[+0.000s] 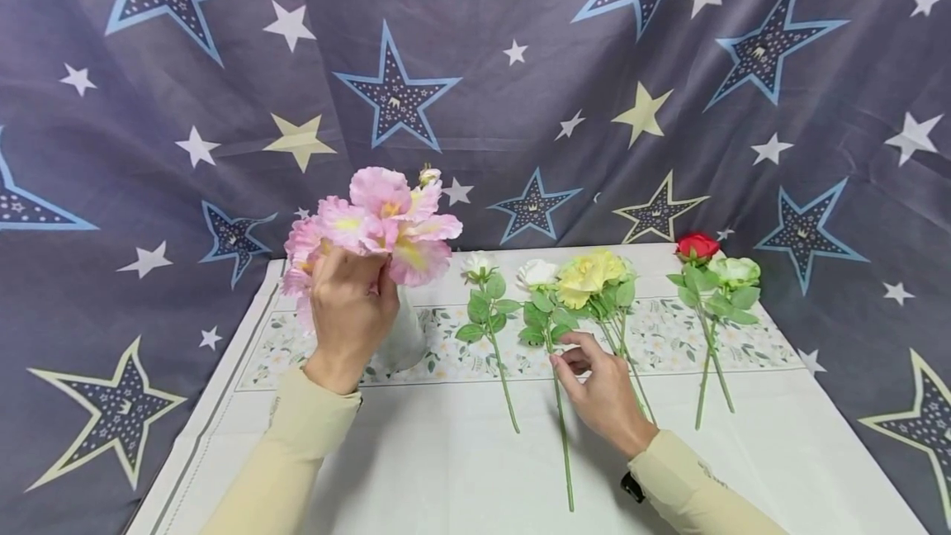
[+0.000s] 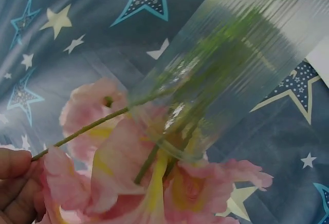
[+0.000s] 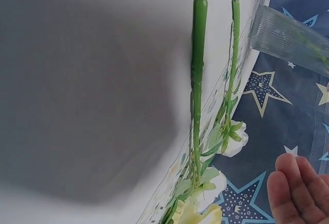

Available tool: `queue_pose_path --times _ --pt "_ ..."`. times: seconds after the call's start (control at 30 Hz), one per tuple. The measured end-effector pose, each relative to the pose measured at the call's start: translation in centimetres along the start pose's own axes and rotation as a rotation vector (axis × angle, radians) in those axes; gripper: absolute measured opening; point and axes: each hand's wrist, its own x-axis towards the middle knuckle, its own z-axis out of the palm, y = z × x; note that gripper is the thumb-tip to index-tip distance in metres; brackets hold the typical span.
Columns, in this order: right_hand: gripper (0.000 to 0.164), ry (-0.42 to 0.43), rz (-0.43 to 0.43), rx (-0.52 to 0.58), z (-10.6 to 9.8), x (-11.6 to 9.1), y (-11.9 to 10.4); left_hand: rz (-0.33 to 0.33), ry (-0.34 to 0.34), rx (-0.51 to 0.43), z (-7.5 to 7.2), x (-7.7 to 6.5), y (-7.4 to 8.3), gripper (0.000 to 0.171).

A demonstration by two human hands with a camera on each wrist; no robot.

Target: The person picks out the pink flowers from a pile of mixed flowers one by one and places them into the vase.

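Observation:
My left hand [image 1: 349, 312] is at the pink flowers [image 1: 382, 196] in a clear ribbed glass vase [image 1: 404, 338]. In the left wrist view, its thumb and finger pinch a thin stem [image 2: 85, 128] that slants out of the mouth of the vase [image 2: 226, 75]. Green stems show blurred through the glass. My right hand [image 1: 605, 395] hovers over the table beside the stem of a white rose [image 1: 538, 273], fingers loosely bent. In the right wrist view those fingers [image 3: 293, 188] stand apart from the long green stem [image 3: 199, 44], with nothing held.
Another white rose [image 1: 479, 264] lies left of the right hand. Yellow flowers [image 1: 590, 277] lie just behind it. A red rose [image 1: 697, 248] and a pale green rose [image 1: 735, 271] cross stems at the right. A star-patterned curtain [image 1: 483, 139] hangs behind the white-covered table [image 1: 475, 469].

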Motion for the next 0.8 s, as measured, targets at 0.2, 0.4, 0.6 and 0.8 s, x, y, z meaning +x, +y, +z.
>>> queue_pose_path --times 0.2,0.4,0.6,0.8 --pt "0.030 0.009 -0.010 -0.004 0.0 0.0 0.0 -0.012 -0.045 0.050 0.4 -0.6 -0.4 0.006" --pt "0.029 0.004 -0.002 -0.001 0.0 0.1 -0.1 -0.022 -0.056 0.074 0.9 -1.1 -0.8 0.003" --pt "0.029 -0.001 0.006 -0.006 0.0 0.1 -0.1 -0.026 -0.091 0.127 1.5 -1.7 -1.3 0.005" --pt "0.029 0.001 0.007 -0.007 0.0 0.1 -0.2 -0.005 -0.134 0.211 2.0 -2.5 -1.7 0.008"
